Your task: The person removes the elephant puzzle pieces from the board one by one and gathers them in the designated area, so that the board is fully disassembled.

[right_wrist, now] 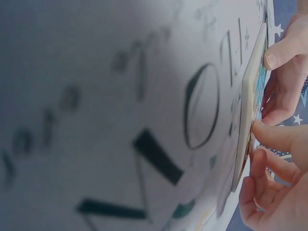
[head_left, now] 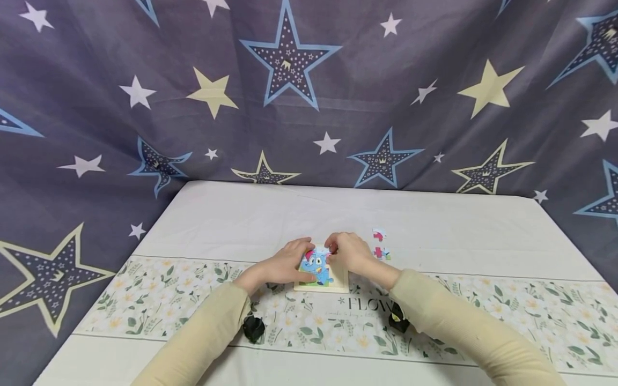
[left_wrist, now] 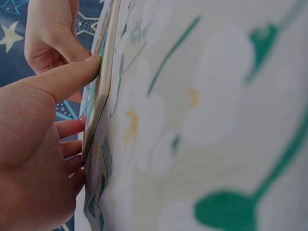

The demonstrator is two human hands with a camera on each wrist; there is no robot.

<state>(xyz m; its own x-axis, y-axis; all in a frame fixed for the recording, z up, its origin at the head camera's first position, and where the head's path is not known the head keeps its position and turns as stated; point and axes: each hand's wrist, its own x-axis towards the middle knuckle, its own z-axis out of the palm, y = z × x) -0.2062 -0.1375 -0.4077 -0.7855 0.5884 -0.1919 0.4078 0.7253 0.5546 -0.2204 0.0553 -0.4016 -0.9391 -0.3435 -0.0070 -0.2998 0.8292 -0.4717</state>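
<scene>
Star-printed cloth (head_left: 410, 48) backs the surface (head_left: 434, 225). Between the spread left hand (head_left: 284, 264) and bent-fingered right hand (head_left: 352, 252) lies the puzzle board (head_left: 340, 280); whether the right pinches a piece, I cannot tell. Fitting seems underway, calling for alignment, then the loose pieces (head_left: 379, 254) just right of that hand.

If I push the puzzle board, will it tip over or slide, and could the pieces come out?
The puzzle board probably won't tip, because it lies flat and low on the table. It would likely slide rather than roll, since its edges are straight. The joined pieces might slip out if it tilts, as no lid shows over them.
</scene>
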